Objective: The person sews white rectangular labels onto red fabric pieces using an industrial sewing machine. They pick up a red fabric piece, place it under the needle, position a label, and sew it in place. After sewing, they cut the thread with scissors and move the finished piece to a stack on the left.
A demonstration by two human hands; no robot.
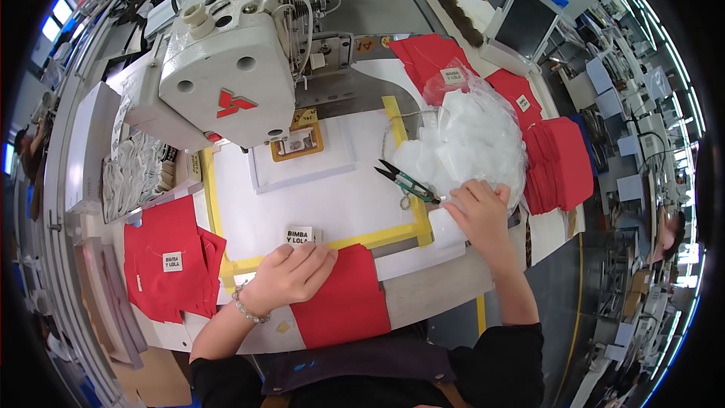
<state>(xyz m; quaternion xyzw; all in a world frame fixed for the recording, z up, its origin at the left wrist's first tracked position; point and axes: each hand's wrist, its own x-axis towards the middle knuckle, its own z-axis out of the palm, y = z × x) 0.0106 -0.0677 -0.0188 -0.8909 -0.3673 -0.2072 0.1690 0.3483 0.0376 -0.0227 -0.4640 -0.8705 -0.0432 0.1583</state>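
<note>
My left hand [296, 276] is closed, its fingers pressed together over the near edge of the yellow-taped area. A small white fabric label [300, 234] with dark print sticks out past its fingertips, its lower part covered by them. Beneath this hand lies a red fabric piece [343, 298], reaching over the table's front edge. My right hand [481, 215] has bent fingers at the near edge of a heap of thin white sheets [472, 140]; it pinches a sheet there, though the fingertips are partly hidden. Green-handled thread snips [408, 181] lie left of it.
A white sewing machine head [226, 53] overhangs the table, with an amber-framed clamp [297, 142] on a clear plate below. Labelled red pieces [162, 257] lie at left, beside a box of labels [140, 177]. A red stack [559, 166] stands at right, a monitor [521, 26] behind.
</note>
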